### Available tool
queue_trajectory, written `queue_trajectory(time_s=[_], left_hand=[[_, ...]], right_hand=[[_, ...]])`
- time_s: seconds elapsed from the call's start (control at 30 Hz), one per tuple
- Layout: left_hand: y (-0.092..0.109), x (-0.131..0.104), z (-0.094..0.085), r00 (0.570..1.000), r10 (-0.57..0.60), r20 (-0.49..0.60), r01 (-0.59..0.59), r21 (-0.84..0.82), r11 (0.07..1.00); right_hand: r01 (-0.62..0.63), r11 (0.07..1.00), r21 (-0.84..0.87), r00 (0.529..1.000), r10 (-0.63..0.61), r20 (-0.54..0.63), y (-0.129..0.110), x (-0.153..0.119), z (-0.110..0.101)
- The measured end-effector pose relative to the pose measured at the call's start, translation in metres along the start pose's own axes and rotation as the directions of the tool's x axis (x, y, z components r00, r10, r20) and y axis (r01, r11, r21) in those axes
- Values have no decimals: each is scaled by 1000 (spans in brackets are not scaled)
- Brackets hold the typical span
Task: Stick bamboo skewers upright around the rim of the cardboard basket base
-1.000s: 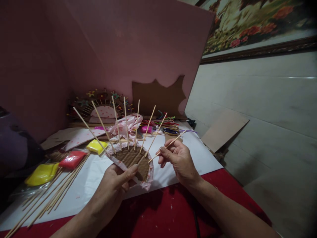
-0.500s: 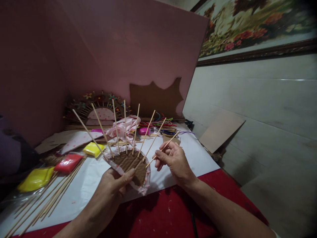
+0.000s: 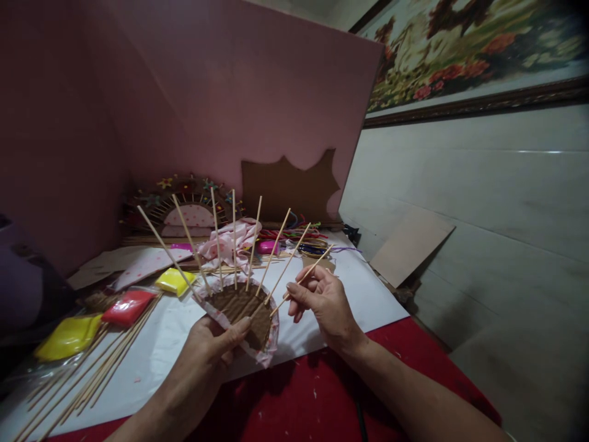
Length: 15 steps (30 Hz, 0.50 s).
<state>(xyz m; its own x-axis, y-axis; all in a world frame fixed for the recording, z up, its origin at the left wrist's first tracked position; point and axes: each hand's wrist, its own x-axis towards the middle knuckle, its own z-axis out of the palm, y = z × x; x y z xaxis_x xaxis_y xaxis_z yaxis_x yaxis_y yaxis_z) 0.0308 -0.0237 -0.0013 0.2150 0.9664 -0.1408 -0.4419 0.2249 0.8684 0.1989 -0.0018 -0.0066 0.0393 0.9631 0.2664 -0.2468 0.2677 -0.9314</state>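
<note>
My left hand [image 3: 215, 347] grips the lower edge of a brown cardboard half-round [image 3: 251, 310], its thumb on the face. Gathered pink fabric [image 3: 219, 316] wraps the piece's rim. Several thin wooden sticks [image 3: 256, 242] fan out from its curved edge. Pinched between the thumb and fingers of my right hand [image 3: 322, 301] is another wooden stick [image 3: 318, 262], slanting up to the right. Its lower end meets the right side of the cardboard; whether it is fixed there I cannot tell.
Loose sticks [image 3: 103, 362], yellow packets [image 3: 69, 336] and a red packet [image 3: 129, 308] lie left on the white sheet [image 3: 359, 294]. Behind are crumpled pink fabric [image 3: 225, 242], a decorated semicircular piece [image 3: 191, 215] and cut brown cardboard [image 3: 289, 187]. Red cloth [image 3: 317, 393] covers the near side.
The view has shifted slightly. Both hands keep their hold, and the stick in my right hand stays at the cardboard's right edge with barely any movement.
</note>
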Motion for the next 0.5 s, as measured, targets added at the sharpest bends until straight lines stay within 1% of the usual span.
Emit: queue_trajectory(time_s=[0.1,0.17,0.33,0.5], left_hand=[[1,-2,1,999,-24,47,23,17,1000],[2,-2,1,998,-30,58,29,17,999],[0,-1,0,998,-38,44,38,11,999],[2,-2,2,999,-24,27,23,36,999]], right_hand=[[10,1000,-9,1000,-10,7,0,-1,0],[13,1000,-12,1000,-13,8,0,-1,0],[9,1000,-12,1000,-9,3,-1,-1,0],[16,1000,-18,1000,-16,0,-2,-1,1]])
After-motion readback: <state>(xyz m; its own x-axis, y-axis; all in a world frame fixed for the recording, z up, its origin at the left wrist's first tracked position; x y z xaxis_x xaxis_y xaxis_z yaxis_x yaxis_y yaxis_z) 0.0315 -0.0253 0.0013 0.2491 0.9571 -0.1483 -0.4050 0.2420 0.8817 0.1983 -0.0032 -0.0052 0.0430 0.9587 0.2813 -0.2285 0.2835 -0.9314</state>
